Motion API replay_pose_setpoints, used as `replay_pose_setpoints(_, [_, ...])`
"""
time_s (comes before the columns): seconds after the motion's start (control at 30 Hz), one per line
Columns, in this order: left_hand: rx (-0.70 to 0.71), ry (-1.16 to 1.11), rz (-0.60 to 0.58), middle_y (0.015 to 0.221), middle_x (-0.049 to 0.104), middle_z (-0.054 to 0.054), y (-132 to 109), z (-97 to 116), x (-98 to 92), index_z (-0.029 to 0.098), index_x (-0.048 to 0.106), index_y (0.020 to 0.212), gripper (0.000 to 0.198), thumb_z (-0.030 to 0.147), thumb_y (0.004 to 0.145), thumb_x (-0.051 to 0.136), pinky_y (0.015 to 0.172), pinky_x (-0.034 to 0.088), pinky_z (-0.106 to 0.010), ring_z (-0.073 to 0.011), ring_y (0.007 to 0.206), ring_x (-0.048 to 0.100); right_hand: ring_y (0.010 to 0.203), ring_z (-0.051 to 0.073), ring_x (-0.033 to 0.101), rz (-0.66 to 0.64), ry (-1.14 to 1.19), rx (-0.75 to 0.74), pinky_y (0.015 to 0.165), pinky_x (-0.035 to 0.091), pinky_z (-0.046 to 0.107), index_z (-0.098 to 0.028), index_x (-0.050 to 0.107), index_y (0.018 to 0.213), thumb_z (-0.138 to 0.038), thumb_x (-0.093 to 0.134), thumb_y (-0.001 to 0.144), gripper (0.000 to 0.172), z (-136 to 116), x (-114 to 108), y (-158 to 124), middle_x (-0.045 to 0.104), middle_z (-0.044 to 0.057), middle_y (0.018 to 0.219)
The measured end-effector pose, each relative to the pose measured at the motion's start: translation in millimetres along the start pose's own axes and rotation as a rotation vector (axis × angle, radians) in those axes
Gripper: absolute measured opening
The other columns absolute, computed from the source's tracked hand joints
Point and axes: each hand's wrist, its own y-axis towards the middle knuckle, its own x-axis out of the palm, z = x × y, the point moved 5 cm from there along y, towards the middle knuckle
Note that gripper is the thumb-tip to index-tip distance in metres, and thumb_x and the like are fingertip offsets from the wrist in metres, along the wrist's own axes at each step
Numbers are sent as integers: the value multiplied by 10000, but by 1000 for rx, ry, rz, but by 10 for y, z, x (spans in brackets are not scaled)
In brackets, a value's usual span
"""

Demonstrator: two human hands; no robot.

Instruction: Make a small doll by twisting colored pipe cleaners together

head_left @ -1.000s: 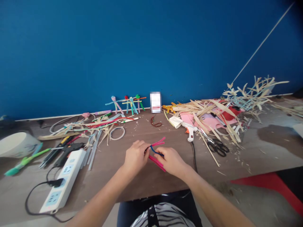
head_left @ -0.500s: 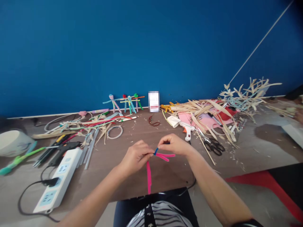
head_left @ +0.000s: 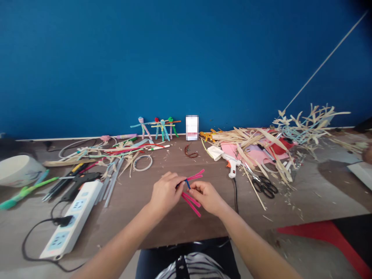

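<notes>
My left hand (head_left: pixel 167 190) is closed on a bundle of pink pipe cleaners (head_left: pixel 192 204), pinching it near its middle. Pink ends stick out on the far side and on the near side of the fingers. A short blue pipe cleaner (head_left: pixel 188 184) runs from that pinch to my right hand (head_left: pixel 207 197), whose thumb and fingertips are closed on its end. Just where the blue piece meets the pink ones is hidden by the left fingers. Both hands are above the brown table (head_left: pixel 162 228), near its front edge.
A white power strip (head_left: pixel 72 221) and black glue gun (head_left: pixel 83 182) lie at left. Right are a white glue gun (head_left: pixel 233 168), black scissors (head_left: pixel 266 186) and pale strips (head_left: pixel 232 133). Small pipe-cleaner figures (head_left: pixel 163 130) stand along the blue wall (head_left: pixel 174 58). A person's hand (head_left: pixel 367 154) shows far right.
The pink bundle has turned: its ends now point up-right and down-right. My right hand has moved from above the left fingers to lower beside them, drawing the blue piece downward.
</notes>
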Motion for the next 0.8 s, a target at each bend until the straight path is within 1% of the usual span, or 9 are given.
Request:
replay_pose_setpoints(0.07, [-20,-23,-16,669,589,-22,11,-9,-1,211,644,851,216,203,779,441,597,369,-241,-150,689,502,453,55,400,14,23,-10,432,327,171,-141,549,751,-245,523,727,110,26,-9,12,470,-50,542])
replay_pose_setpoints(0.13, [-61,-90,-60,669,597,-17,26,-27,12,209,643,837,201,196,767,456,600,377,-243,-148,680,514,458,62,428,27,91,1,437,356,183,-144,546,847,-250,551,705,178,72,-21,31,496,-45,580])
replay_pose_setpoints(0.2, [-107,-161,-110,664,604,-10,39,-41,28,208,643,823,182,191,752,476,592,381,-239,-143,664,525,462,76,465,42,174,20,450,389,204,-142,540,894,-272,574,686,247,107,-41,50,513,-44,578])
replay_pose_setpoints(0.3, [-132,-186,-135,668,611,-10,51,-30,21,208,644,811,167,195,748,490,595,379,-239,-147,676,532,535,105,535,64,218,13,554,445,250,-132,571,826,-278,588,671,213,87,-80,68,561,-21,588])
replay_pose_setpoints(0.4, [-92,-156,-137,683,614,-14,52,11,11,218,642,817,170,205,760,483,611,374,-244,-155,708,531,593,116,561,81,215,-3,624,462,275,-135,589,780,-253,597,657,171,32,-95,76,601,2,649])
replay_pose_setpoints(0.5, [-98,-170,-133,700,612,-9,40,7,33,216,614,883,177,203,748,500,602,377,-239,-150,696,536,585,121,560,99,258,-11,598,473,277,-141,584,773,-266,600,655,173,10,-80,89,602,4,646])
replay_pose_setpoints(0.63, [-105,-208,-134,636,592,24,21,-16,93,200,512,1029,308,176,723,520,589,384,-236,-144,653,544,561,122,551,129,256,-26,564,472,260,-150,575,701,-288,587,668,142,12,-67,104,587,0,603])
replay_pose_setpoints(0.73, [-52,-182,-99,628,582,24,7,-1,110,200,493,1039,313,174,728,514,596,396,-240,-146,653,548,506,111,520,161,161,-25,518,448,241,-155,562,631,-281,563,679,136,14,-80,104,557,-7,551])
replay_pose_setpoints(0.8, [13,-131,-61,674,595,-1,-11,28,110,193,497,1048,309,168,741,500,609,409,-246,-150,674,549,457,99,480,191,82,-24,473,411,225,-158,540,584,-275,542,687,156,16,-96,99,522,-17,500])
